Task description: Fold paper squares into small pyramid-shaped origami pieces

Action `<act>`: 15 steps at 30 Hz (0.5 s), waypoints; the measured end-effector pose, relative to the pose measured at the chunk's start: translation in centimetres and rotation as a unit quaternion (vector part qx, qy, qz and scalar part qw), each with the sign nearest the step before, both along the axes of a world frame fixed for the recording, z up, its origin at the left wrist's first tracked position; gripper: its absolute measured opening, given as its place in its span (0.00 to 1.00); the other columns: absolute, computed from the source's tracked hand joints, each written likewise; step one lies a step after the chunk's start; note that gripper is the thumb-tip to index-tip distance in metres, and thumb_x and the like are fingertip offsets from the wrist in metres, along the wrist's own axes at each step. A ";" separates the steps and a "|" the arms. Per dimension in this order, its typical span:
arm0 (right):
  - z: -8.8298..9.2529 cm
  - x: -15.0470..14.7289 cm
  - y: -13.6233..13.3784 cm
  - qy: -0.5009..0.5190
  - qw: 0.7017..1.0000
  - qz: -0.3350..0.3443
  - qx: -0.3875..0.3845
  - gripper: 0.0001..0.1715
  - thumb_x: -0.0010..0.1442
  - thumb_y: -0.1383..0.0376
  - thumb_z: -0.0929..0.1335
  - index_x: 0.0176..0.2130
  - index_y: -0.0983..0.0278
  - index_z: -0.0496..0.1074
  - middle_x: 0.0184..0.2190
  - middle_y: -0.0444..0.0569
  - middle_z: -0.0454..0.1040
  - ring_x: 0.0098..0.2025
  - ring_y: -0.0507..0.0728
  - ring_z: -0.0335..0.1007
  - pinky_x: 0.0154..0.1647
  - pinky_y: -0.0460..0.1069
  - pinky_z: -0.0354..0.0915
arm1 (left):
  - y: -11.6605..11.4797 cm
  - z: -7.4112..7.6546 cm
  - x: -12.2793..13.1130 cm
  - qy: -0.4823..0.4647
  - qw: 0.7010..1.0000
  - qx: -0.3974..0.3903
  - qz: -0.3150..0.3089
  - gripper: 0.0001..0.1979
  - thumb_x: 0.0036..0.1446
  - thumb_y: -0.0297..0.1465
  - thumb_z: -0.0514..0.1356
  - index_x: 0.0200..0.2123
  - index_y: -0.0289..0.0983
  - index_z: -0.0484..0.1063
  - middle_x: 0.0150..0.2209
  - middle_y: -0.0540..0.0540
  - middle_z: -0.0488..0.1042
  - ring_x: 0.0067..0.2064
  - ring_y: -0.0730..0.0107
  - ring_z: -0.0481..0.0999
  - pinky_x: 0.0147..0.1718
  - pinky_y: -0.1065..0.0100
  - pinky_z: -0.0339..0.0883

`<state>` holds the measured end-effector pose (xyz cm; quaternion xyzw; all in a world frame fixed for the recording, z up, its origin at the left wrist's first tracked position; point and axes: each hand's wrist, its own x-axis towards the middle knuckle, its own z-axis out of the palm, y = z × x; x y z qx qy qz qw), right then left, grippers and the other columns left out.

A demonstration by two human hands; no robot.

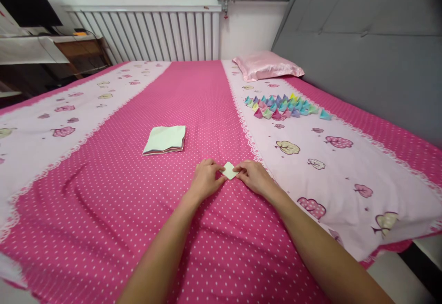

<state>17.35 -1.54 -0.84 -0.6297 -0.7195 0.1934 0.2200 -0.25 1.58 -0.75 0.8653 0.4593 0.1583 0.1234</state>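
A small folded piece of pale green paper (229, 170) lies on the pink dotted bedsheet (138, 230). My left hand (206, 179) pinches its left edge with curled fingers. My right hand (253, 176) pinches its right edge the same way. A stack of pale paper squares (165, 139) rests on the sheet to the left, beyond my hands. Several folded paper pieces in blue, green, pink and yellow (285, 106) lie in rows on the white patterned strip to the far right.
A pink satin pillow (267, 66) sits at the head of the bed against the grey padded headboard (362, 51). A white radiator (152, 32) lines the far wall. A wooden desk (79, 48) stands at far left. The bed's edge drops off at lower right.
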 end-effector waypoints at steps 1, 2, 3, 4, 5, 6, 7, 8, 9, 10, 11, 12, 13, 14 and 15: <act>0.0 0.0 0.0 0.003 1.000 0.002 0.002 0.10 0.53 0.72 0.67 0.36 0.65 0.76 0.35 0.50 0.76 0.33 0.53 0.71 0.37 0.45 0.62 | 0.1 0.0 0.0 -0.003 1.000 0.000 0.004 0.12 0.52 0.35 0.57 0.38 0.37 0.75 0.33 0.44 0.69 0.37 0.65 0.68 0.38 0.66 0.60; -0.1 0.0 0.0 0.005 1.000 0.003 0.004 0.10 0.53 0.71 0.67 0.36 0.65 0.76 0.34 0.50 0.76 0.33 0.53 0.71 0.36 0.45 0.62 | 0.1 -0.1 0.0 -0.005 1.000 0.001 0.007 0.12 0.52 0.34 0.57 0.37 0.37 0.75 0.32 0.44 0.69 0.37 0.65 0.68 0.38 0.66 0.60; -0.1 0.0 0.0 0.006 1.000 0.004 0.006 0.10 0.53 0.71 0.67 0.36 0.65 0.76 0.34 0.49 0.76 0.33 0.53 0.71 0.37 0.45 0.62 | 0.1 -0.1 0.0 -0.007 1.000 0.002 0.009 0.11 0.52 0.34 0.57 0.37 0.37 0.75 0.32 0.44 0.69 0.37 0.65 0.68 0.37 0.66 0.60; -0.1 0.0 0.0 0.006 1.000 0.004 0.006 0.09 0.54 0.71 0.66 0.36 0.65 0.76 0.34 0.49 0.76 0.34 0.53 0.70 0.37 0.45 0.61 | 0.1 -0.1 0.0 -0.009 1.000 0.002 0.009 0.11 0.52 0.33 0.56 0.36 0.36 0.75 0.32 0.44 0.69 0.36 0.65 0.68 0.37 0.66 0.60; -0.1 0.1 0.0 0.005 1.000 0.004 0.006 0.09 0.54 0.70 0.66 0.36 0.65 0.76 0.34 0.49 0.76 0.34 0.53 0.70 0.37 0.45 0.61 | 0.2 -0.1 0.0 -0.012 1.000 0.001 0.010 0.10 0.52 0.32 0.56 0.35 0.36 0.75 0.32 0.45 0.69 0.36 0.65 0.68 0.37 0.66 0.60; 0.0 0.1 0.0 0.004 1.000 0.003 0.006 0.09 0.55 0.70 0.66 0.36 0.65 0.76 0.35 0.49 0.76 0.35 0.53 0.70 0.37 0.45 0.61 | 0.2 -0.1 0.0 -0.012 1.000 -0.001 0.011 0.10 0.52 0.32 0.56 0.35 0.36 0.75 0.32 0.45 0.70 0.36 0.66 0.68 0.37 0.66 0.61; 0.0 0.1 0.0 0.001 1.000 0.004 0.006 0.09 0.55 0.70 0.66 0.36 0.64 0.76 0.35 0.49 0.76 0.36 0.53 0.70 0.38 0.45 0.61 | 0.2 -0.1 0.0 -0.012 1.000 -0.004 0.013 0.10 0.52 0.31 0.56 0.35 0.37 0.75 0.32 0.45 0.70 0.37 0.66 0.68 0.38 0.66 0.61; 0.0 0.1 0.0 -0.002 1.000 0.005 0.006 0.10 0.56 0.69 0.65 0.36 0.64 0.76 0.36 0.49 0.76 0.36 0.53 0.69 0.38 0.45 0.61 | 0.3 -0.2 0.0 -0.011 1.000 -0.007 0.015 0.09 0.52 0.31 0.56 0.35 0.37 0.75 0.32 0.45 0.70 0.37 0.66 0.68 0.38 0.66 0.61; 0.1 0.1 0.0 -0.006 1.000 0.007 0.006 0.10 0.57 0.69 0.65 0.37 0.64 0.76 0.36 0.49 0.76 0.37 0.54 0.69 0.39 0.45 0.60 | 0.3 -0.2 0.0 -0.011 1.000 -0.009 0.018 0.09 0.52 0.32 0.56 0.35 0.37 0.74 0.33 0.45 0.70 0.37 0.66 0.69 0.39 0.66 0.61; 0.1 0.1 0.1 -0.009 1.000 0.011 0.006 0.11 0.57 0.69 0.64 0.37 0.64 0.76 0.36 0.49 0.76 0.38 0.54 0.69 0.40 0.45 0.60 | 0.4 -0.3 0.0 -0.011 1.000 -0.010 0.020 0.09 0.53 0.32 0.56 0.35 0.37 0.74 0.33 0.45 0.70 0.38 0.66 0.69 0.39 0.66 0.60; 0.2 0.1 0.1 -0.013 1.000 0.013 0.006 0.11 0.58 0.69 0.64 0.37 0.64 0.76 0.36 0.49 0.76 0.38 0.54 0.69 0.41 0.46 0.60 | 0.4 -0.3 0.0 -0.010 1.000 -0.009 0.021 0.09 0.54 0.32 0.56 0.35 0.37 0.74 0.34 0.45 0.70 0.38 0.66 0.69 0.39 0.66 0.60; 0.2 0.1 0.1 -0.017 1.000 0.014 0.005 0.12 0.58 0.69 0.63 0.37 0.64 0.76 0.36 0.49 0.76 0.39 0.54 0.69 0.41 0.46 0.60 | 0.5 -0.4 0.0 -0.008 1.000 -0.007 0.022 0.09 0.54 0.32 0.56 0.35 0.37 0.74 0.34 0.45 0.70 0.38 0.66 0.69 0.39 0.66 0.60; 0.2 0.1 0.1 -0.021 1.000 0.013 0.004 0.12 0.59 0.68 0.63 0.37 0.64 0.76 0.36 0.49 0.76 0.39 0.54 0.69 0.41 0.46 0.59 | 0.5 -0.4 0.0 -0.007 1.000 -0.002 0.022 0.09 0.55 0.32 0.55 0.35 0.37 0.74 0.33 0.45 0.70 0.38 0.66 0.69 0.39 0.66 0.60; 0.1 0.1 0.1 -0.024 1.000 0.011 0.004 0.12 0.59 0.68 0.63 0.37 0.64 0.76 0.36 0.49 0.76 0.39 0.54 0.69 0.41 0.46 0.59 | 0.5 -0.5 0.0 -0.004 1.000 0.003 0.023 0.09 0.56 0.32 0.55 0.35 0.37 0.74 0.33 0.45 0.70 0.38 0.66 0.69 0.38 0.67 0.60; 0.1 0.0 0.1 -0.024 1.000 0.008 0.006 0.12 0.59 0.68 0.63 0.38 0.65 0.75 0.36 0.50 0.76 0.39 0.54 0.69 0.42 0.46 0.59 | 0.5 -0.5 0.1 -0.001 1.000 0.009 0.024 0.10 0.56 0.32 0.54 0.34 0.37 0.74 0.33 0.45 0.70 0.37 0.66 0.68 0.38 0.67 0.60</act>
